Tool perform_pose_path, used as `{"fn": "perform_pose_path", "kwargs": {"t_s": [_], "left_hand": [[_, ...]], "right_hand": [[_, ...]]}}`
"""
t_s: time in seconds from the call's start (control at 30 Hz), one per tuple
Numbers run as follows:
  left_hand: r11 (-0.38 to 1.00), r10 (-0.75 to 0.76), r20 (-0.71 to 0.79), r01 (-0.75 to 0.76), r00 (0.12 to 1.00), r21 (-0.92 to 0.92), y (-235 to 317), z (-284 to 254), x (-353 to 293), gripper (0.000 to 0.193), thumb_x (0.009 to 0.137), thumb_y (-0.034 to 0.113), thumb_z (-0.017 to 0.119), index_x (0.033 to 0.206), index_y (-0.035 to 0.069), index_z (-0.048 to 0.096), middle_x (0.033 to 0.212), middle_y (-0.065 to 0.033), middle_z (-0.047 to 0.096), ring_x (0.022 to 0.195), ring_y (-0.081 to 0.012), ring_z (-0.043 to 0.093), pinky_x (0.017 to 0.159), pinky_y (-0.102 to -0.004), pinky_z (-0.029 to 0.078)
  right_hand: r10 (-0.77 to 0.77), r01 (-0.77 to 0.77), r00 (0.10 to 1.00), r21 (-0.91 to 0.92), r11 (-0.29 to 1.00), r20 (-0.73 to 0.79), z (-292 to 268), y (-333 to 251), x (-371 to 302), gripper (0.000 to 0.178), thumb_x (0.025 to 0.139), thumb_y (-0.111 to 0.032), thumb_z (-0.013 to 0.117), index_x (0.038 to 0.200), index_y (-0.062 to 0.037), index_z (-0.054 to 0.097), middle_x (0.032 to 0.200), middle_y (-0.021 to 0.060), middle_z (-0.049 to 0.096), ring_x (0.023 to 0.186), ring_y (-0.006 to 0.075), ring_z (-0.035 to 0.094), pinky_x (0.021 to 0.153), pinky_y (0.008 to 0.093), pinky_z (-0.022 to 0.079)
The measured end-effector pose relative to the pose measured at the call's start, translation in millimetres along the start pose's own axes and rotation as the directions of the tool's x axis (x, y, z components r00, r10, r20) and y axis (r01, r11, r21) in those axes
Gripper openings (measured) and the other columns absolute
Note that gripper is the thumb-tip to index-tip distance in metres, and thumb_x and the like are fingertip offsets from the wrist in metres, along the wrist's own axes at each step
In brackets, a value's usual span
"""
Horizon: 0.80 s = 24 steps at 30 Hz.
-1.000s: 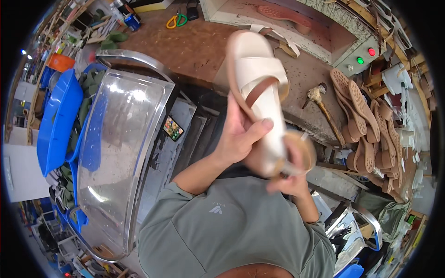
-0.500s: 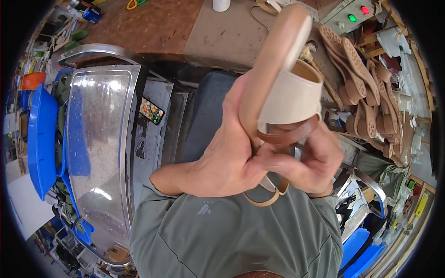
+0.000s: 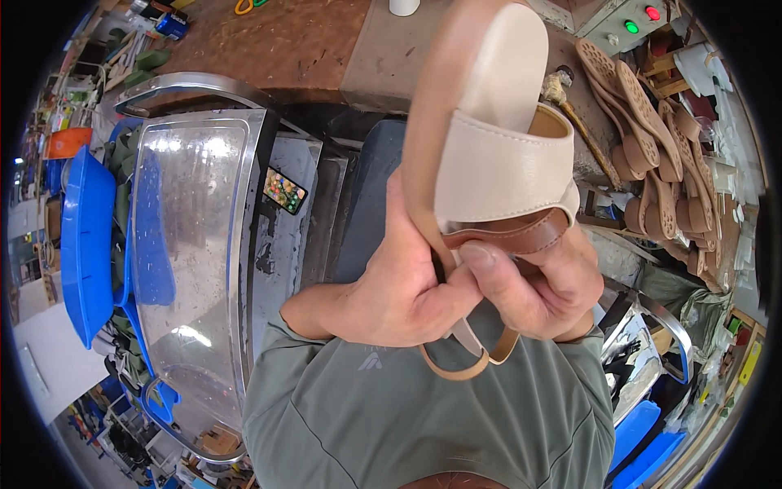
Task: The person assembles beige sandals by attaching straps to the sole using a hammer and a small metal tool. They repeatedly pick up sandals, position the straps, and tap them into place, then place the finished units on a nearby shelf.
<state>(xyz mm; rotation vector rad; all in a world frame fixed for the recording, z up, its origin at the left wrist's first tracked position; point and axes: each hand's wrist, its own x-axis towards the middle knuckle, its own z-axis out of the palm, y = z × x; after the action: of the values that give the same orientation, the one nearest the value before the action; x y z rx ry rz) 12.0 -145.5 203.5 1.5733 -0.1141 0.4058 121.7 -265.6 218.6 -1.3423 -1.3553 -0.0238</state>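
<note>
A: Head view, item one?

B: Cream leather sandal with a wide front band, tan sole edge and brown strap [image 3: 489, 138], held up close to the camera at about 1 o'clock from picture centre, toe toward 12 o'clock.

A: Hands?

B: Left hand [image 3: 399, 285] clamped around the heel end, fingers wrapped on the tan edge. Right hand [image 3: 542, 281] pressed against it at 3 o'clock, thumb laid on the brown strap, fingers closed on the strap. The two hands touch each other. A thin tan strap loop [image 3: 468, 363] hangs below them toward 6 o'clock.

A: Surroundings?

B: Curved clear plastic machine cover in a metal frame [image 3: 191, 244] at 9 o'clock. Blue plastic tub [image 3: 85, 244] beyond it, near the left rim. Small phone with a lit screen [image 3: 284, 190] just beside the cover's right edge. Brown wooden desk [image 3: 269, 45] at 11 o'clock. Stack of tan shoe soles [image 3: 643, 114] at 2 o'clock, well apart from the sandal. Grey-green shirt [image 3: 423, 424] at 6 o'clock.
</note>
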Motion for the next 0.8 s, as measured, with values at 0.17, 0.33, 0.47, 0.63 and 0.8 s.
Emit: {"fn": "perform_pose_path", "kwargs": {"t_s": [0.17,0.33,0.47,0.63,0.8], "left_hand": [[0.998,-0.008,0.010,0.009,1.000,-0.068,3,-2,-10,0.076,0.080,-0.005,0.050,0.135,-0.002,-0.002,0.115,-0.0104,0.033,0.102,-0.0129,0.039,0.088,-0.0274,0.035],[0.996,0.011,-0.050,-0.015,0.999,-0.083,2,0,-16,0.077,0.080,-0.004,0.051,0.135,-0.003,-0.003,0.116,-0.0104,0.036,0.101,-0.0119,0.040,0.087,-0.0268,0.036],[0.995,0.091,-0.075,-0.088,0.993,0.040,5,-3,-12,0.076,0.080,-0.004,0.052,0.136,-0.004,0.000,0.121,-0.0125,0.036,0.106,-0.0134,0.041,0.089,-0.0275,0.036],[0.970,0.169,-0.095,-0.149,0.981,0.194,9,-10,-10,0.075,0.080,-0.004,0.056,0.136,-0.004,0.007,0.124,-0.0148,0.039,0.110,-0.0175,0.045,0.091,-0.0316,0.038],[0.741,-0.301,-0.147,0.134,0.942,-0.657,5,-13,-17,0.059,0.081,-0.003,0.056,0.133,-0.002,0.027,0.117,-0.0177,0.052,0.104,-0.0248,0.057,0.086,-0.0371,0.047]], "right_hand": [[0.038,-0.039,0.999,-0.027,0.999,-0.024,-1,-10,0,0.021,0.069,-0.001,0.072,0.088,0.0050,0.064,0.085,0.0173,0.063,0.069,0.0236,0.064,0.056,0.0278,0.049],[0.024,-0.023,0.999,-0.024,0.999,0.028,-2,-11,1,0.021,0.071,0.000,0.072,0.089,0.0066,0.063,0.092,0.0207,0.063,0.077,0.0269,0.065,0.063,0.0294,0.051],[0.034,-0.034,0.999,-0.020,0.999,0.029,0,-13,-2,0.024,0.071,0.001,0.072,0.092,0.0078,0.063,0.097,0.0229,0.062,0.082,0.0285,0.065,0.067,0.0300,0.051],[-0.056,0.060,0.993,-0.037,0.998,0.104,-4,-13,1,0.026,0.071,-0.004,0.073,0.093,0.0067,0.064,0.090,0.0206,0.063,0.076,0.0263,0.064,0.061,0.0294,0.051],[0.098,-0.074,0.984,0.161,0.984,-0.152,-12,-12,-17,0.034,0.076,-0.006,0.067,0.106,0.0078,0.057,0.079,0.0113,0.059,0.065,0.0157,0.056,0.053,0.0235,0.046]]}}
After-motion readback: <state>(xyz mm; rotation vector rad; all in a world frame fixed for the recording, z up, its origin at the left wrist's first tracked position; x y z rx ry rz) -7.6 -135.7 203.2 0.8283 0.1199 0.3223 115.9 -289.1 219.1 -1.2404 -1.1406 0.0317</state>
